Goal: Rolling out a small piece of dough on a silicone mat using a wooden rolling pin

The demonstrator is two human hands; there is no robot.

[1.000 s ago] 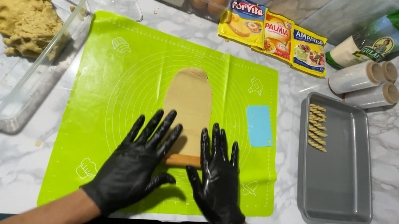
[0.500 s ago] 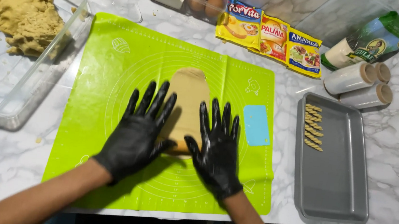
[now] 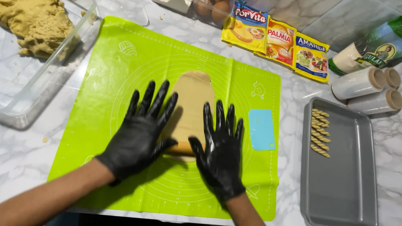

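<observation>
A flattened strip of tan dough [image 3: 193, 100] lies mid-way on the green silicone mat [image 3: 116, 69]. The left hand [image 3: 140, 134] and right hand [image 3: 219, 150] — gloved, splayed flat, gripping nothing — press a roller between them; it is mostly hidden. Twisted dough pieces [image 3: 319, 133] line the grey tray [image 3: 346, 203] on the bench.

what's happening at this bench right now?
A person in black gloves has both hands flat on a green baking mat. The left hand and right hand rest on a rolling pin, only a short stretch of which shows between them, at the near end of a flattened sheet of dough. More dough sits in a clear container to the left. A grey tray on the right holds a few twisted pieces. A blue scraper lies on the mat.
</observation>
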